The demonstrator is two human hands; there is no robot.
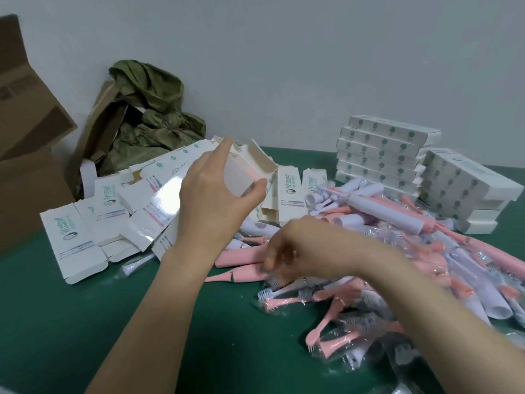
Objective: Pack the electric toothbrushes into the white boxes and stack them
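Note:
My left hand (216, 191) grips an open white box (241, 177) lifted above the table, its end flaps standing up; something pink shows inside it. My right hand (295, 251), blurred, reaches with curled fingers into a heap of pink and white toothbrush handles (397, 251) and bagged brush heads (335, 317); whether it holds one is unclear. Pink handles (241, 255) lie just left of it. Empty white boxes (99, 220) lie scattered at the left. Closed boxes stand stacked (380, 155) at the back right, with a second stack (466, 191) beside it.
The table has a green top (85, 322). Brown cardboard cartons (25, 132) stand at the far left. An olive-green bag (147, 115) slumps against the wall behind the empty boxes. One loose brush head (130, 267) lies near the front boxes.

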